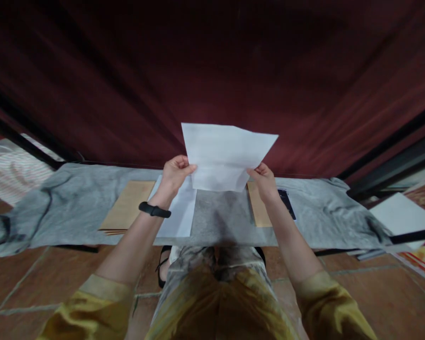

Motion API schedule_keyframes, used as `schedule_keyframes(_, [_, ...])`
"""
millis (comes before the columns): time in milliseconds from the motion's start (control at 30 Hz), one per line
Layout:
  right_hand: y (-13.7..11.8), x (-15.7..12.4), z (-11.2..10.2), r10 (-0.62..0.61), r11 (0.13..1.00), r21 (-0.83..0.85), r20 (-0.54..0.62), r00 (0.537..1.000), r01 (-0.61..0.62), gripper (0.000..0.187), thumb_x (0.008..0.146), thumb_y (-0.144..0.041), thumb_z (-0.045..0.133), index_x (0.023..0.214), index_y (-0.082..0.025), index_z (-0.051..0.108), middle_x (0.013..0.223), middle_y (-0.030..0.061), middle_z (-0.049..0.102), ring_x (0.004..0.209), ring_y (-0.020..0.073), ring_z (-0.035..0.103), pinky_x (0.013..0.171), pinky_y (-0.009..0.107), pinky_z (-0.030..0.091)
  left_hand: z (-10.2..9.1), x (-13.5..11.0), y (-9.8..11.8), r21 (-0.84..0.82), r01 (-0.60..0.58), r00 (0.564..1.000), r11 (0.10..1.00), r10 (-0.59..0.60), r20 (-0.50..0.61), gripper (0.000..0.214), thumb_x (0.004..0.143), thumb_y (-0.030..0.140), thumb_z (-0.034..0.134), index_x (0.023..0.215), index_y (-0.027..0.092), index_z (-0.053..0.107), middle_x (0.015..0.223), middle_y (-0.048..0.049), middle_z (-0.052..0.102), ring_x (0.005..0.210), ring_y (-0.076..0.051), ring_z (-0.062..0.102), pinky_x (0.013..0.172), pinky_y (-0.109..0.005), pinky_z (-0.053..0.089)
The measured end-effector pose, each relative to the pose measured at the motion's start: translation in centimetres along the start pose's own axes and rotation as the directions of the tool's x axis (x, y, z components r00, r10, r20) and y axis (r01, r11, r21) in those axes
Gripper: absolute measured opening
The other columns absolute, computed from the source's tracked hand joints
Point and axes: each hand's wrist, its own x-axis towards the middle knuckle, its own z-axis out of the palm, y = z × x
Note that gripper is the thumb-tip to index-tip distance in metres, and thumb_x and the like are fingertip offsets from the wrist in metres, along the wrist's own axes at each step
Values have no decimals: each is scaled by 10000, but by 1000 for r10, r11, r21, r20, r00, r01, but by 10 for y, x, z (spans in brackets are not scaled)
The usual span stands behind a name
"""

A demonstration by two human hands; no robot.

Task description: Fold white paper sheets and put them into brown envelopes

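Note:
I hold a white sheet of paper (225, 156) up in the air above a grey cloth-covered table (74, 203). My left hand (175, 175) pinches the sheet's lower left edge; a black band sits on that wrist. My right hand (264, 180) grips the lower right edge. Below the left hand lie a stack of white paper (179, 215) and a stack of brown envelopes (127, 208). Another brown envelope (259, 210) lies under the right wrist.
A black phone (286, 203) rests on the cloth right of my right arm. A dark red curtain (212, 71) hangs behind the table. A white sheet (398, 215) lies on another surface at right. Terracotta floor tiles (38, 283) lie below.

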Motion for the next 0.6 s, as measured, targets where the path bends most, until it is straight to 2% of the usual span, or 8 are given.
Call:
schedule_keyframes(67, [7,-14,-3,-32,996,-87,-5,999,32,343,711,-401,755,984,-204,688,979,33,782,965,220,695,953,396,527,0,-10,-14,42,-11,1000,999,11,-6,263,601,309,821,712,183,619,750,18,695,754,-150,638,727,-255,507])
schedule_keyframes(133, [22,-37,-9,-58,963,-262,8,998,58,335,781,-413,706,1041,-201,720,1090,64,772,1077,249,678,1048,440,480,-2,-25,-33,99,-27,999,995,24,32,209,657,304,783,760,186,644,879,-25,740,878,-192,679,835,-307,534])
schedule_keyframes(200, [41,-65,-16,-98,907,-402,94,991,128,334,842,-388,660,1122,-222,734,1227,73,736,1205,257,634,1135,456,416,-7,-44,-56,146,-96,984,985,71,165,120,732,255,705,826,187,674,1092,-75,749,1033,-223,687,976,-365,515])
schedule_keyframes(267, [63,-93,-24,-143,872,-435,213,967,225,372,885,-353,615,1222,-234,719,1336,84,685,1312,254,576,1204,463,345,-16,-60,-79,242,-179,957,953,112,268,190,793,186,614,955,195,713,1230,-93,720,1169,-234,655,1097,-413,454])
schedule_keyframes(333, [82,-119,-32,-125,828,-496,295,947,263,402,907,-316,587,1290,-260,695,1405,86,641,1347,258,553,1219,481,328,-28,-72,-100,321,-278,902,905,132,410,374,808,107,533,1113,206,726,1324,-89,684,1286,-230,596,1170,-441,397])
schedule_keyframes(433, [102,-149,-44,-59,724,-620,381,923,302,452,874,-248,624,1322,-272,680,1458,83,599,1404,285,492,1196,511,367,-45,-84,-127,421,-374,842,826,112,528,493,865,66,442,1249,238,699,1427,-66,624,1384,-208,517,1210,-467,368])
schedule_keyframes(600, [113,-173,-56,92,538,-751,504,859,383,596,850,-27,503,1387,-252,632,1510,75,553,1447,255,439,1195,492,386,-58,-97,-157,549,-512,728,661,-4,685,608,828,-12,457,1348,240,648,1524,-71,539,1450,-196,445,1219,-431,382])
